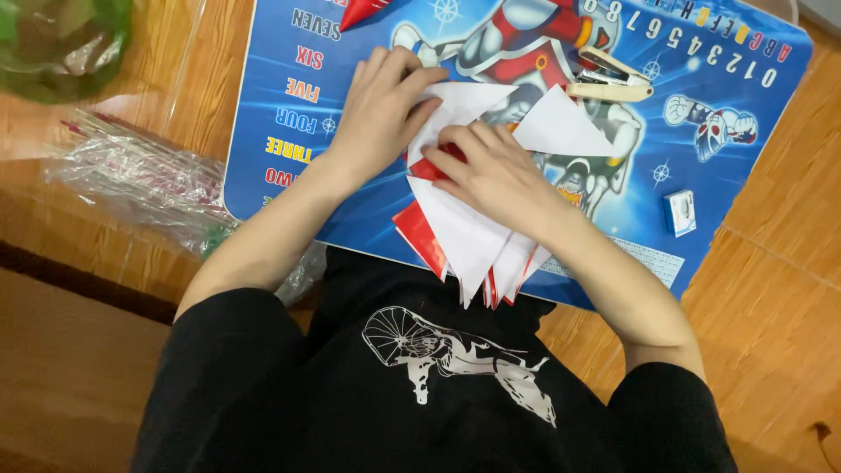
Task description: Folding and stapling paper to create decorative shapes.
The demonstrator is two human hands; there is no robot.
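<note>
Here, left hand (381,109) flat, right hand (495,171) pinching red-and-white folded paper triangles (464,232) overhanging blue printed lap desk (701,144); likely to slip off.

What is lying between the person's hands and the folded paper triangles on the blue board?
Nothing visible. The left hand and the right hand both rest directly on the red-and-white paper triangles. The stapler lies apart, beyond them.
</note>
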